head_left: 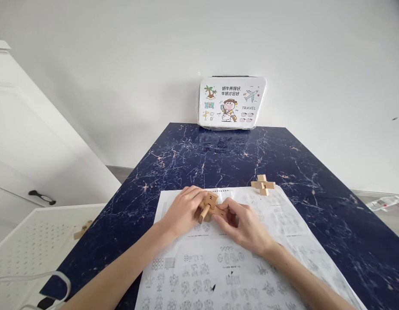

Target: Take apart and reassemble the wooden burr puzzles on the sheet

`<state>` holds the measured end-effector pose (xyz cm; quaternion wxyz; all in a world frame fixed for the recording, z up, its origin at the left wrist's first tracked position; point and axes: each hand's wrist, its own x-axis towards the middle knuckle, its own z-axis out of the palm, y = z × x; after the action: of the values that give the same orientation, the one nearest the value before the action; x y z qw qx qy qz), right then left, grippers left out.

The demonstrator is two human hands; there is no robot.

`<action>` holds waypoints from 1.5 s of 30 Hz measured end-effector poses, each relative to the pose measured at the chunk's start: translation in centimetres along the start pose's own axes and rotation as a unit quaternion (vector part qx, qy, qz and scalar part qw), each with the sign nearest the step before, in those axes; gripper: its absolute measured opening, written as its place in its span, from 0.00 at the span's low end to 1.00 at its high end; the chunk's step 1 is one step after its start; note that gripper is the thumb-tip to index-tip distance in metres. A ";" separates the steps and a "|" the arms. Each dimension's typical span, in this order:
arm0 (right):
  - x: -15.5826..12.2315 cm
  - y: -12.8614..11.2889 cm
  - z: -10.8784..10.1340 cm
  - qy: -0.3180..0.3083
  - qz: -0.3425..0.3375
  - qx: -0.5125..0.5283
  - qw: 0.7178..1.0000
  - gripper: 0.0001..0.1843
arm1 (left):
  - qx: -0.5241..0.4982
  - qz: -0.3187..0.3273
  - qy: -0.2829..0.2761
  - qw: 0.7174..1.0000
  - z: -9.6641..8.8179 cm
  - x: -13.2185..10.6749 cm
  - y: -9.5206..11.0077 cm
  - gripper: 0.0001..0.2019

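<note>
A wooden interlocking puzzle [211, 200] is held between my two hands over the printed sheet [215, 245]. One of its pieces shows the number 2, and a bar sticks out toward me. My left hand [185, 207] is closed on the puzzle's left side. On the right side, my right hand [240, 221] pinches a piece between thumb and fingers. Parts of the puzzle are hidden behind the fingers. Small line drawings cover the sheet. A second wooden puzzle [263, 185], shaped like a cross, rests at the sheet's top right edge.
A white case [232, 103] with cartoon prints stands against the wall at the back of the blue marbled table [173, 159]. Left of the table are a white perforated surface [34, 237] with wooden pieces [83, 230], a white cable [65, 277] and a cabinet [34, 112].
</note>
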<state>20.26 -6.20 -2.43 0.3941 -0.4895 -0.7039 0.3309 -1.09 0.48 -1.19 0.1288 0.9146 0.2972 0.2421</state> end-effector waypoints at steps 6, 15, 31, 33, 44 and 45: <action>0.1 0.2 0.0 0.003 0.001 0.000 1.000 0.09 | -0.022 -0.002 0.004 1.000 0.0 0.2 0.2 0.11; 0.1 0.3 0.1 -0.021 0.011 -0.031 0.999 0.08 | -0.090 -0.061 0.055 0.993 0.2 -0.3 -0.1 0.22; 0.3 0.6 0.5 0.011 -0.005 -0.026 1.000 0.09 | -0.147 -0.101 0.044 0.983 0.3 -0.1 0.8 0.14; 0.3 0.7 0.5 -0.020 -0.013 -0.054 0.998 0.09 | -0.145 -0.109 0.037 0.983 0.2 -0.1 0.9 0.12; -0.2 0.5 0.6 -0.027 -0.049 -0.116 0.992 0.06 | -0.103 -0.089 0.056 0.989 0.0 0.1 1.1 0.12; -0.2 0.5 0.4 -0.024 -0.057 -0.117 0.991 0.06 | -0.094 -0.087 0.066 0.990 0.0 0.1 1.0 0.12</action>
<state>20.12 -6.30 -3.07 0.3356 -0.4835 -0.7736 0.2348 -0.55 -0.30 -0.80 0.2145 0.8514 0.3590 0.3164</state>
